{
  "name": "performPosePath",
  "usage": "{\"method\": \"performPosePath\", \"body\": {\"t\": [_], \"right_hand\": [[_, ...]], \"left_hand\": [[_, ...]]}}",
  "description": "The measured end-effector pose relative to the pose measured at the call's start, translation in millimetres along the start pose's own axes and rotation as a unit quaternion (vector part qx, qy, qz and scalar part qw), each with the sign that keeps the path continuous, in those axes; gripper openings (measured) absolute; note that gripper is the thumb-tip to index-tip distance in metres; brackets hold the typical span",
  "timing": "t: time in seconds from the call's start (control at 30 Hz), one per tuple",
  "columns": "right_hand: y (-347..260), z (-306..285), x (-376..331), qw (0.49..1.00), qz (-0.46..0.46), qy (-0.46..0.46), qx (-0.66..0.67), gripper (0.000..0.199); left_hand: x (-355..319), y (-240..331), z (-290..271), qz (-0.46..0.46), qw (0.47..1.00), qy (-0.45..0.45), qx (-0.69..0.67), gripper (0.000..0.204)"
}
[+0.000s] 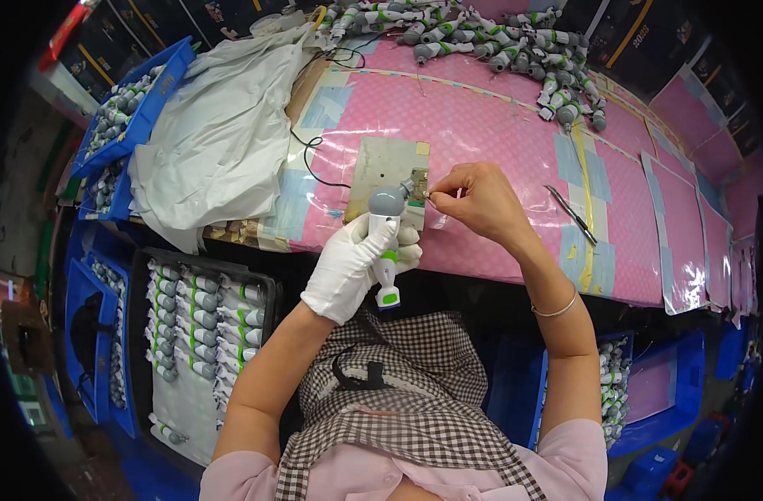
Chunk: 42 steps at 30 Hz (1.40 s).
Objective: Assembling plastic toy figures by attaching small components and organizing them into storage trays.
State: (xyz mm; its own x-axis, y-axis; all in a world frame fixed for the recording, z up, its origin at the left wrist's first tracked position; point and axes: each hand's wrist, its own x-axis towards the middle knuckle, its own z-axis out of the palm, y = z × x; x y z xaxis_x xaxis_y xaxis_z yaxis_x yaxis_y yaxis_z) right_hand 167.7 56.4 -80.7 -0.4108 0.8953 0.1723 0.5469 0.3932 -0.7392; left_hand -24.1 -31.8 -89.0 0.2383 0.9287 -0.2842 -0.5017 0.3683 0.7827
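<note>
My left hand (345, 269), in a white glove, is wrapped round a small white handheld device (386, 203) with a rounded grey head and green trim. The device stands roughly upright in the picture, its grey nozzle pointing up and right at a small metal fixture (418, 185). That fixture sits on a beige plate (380, 159) at the table's near edge. Bare, my right hand (481, 204) is just right of the fixture, thumb and forefinger pinched together. Whatever lies between those fingertips is too small to make out.
A pink-covered table (481, 108) bears a pile of similar devices (515, 50) at the back and a dark pen (572, 215) at right. White cloth (223, 125) covers the left side. Blue crates (177, 63) and a black tray (181, 409) of devices stand left; another blue bin (690, 384) stands right.
</note>
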Motion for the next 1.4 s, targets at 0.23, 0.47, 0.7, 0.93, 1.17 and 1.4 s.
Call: {"method": "performPosePath", "body": {"t": [0.23, 0.47, 0.7, 0.93, 1.17, 1.4], "right_hand": [[0, -15, 29, 0.983, 0.105, -0.148, 0.031, 0.017], [9, -17, 28, 0.952, 0.149, -0.2, 0.177, 0.017], [63, -49, -2, 0.949, 0.195, 0.052, 0.243, 0.03], [82, -25, -34, 0.936, 0.111, 0.334, 0.003, 0.011], [-6, 24, -99, 0.973, -0.051, 0.205, 0.096, 0.022], [-7, 64, -100, 0.966, -0.03, 0.232, 0.107, 0.016]], "left_hand": [[2, 3, -1, -0.002, 1.0, 0.004, 0.002, 0.032], [6, 2, -2, -0.007, 1.0, 0.003, -0.011, 0.03], [-19, 7, -6, -0.042, 0.996, -0.013, -0.075, 0.035], [-22, -34, 29, -0.129, 0.983, -0.04, -0.125, 0.03], [-14, -67, 11, -0.171, 0.977, 0.025, -0.123, 0.024], [-14, -81, 13, -0.123, 0.988, 0.028, -0.089, 0.018]]}}
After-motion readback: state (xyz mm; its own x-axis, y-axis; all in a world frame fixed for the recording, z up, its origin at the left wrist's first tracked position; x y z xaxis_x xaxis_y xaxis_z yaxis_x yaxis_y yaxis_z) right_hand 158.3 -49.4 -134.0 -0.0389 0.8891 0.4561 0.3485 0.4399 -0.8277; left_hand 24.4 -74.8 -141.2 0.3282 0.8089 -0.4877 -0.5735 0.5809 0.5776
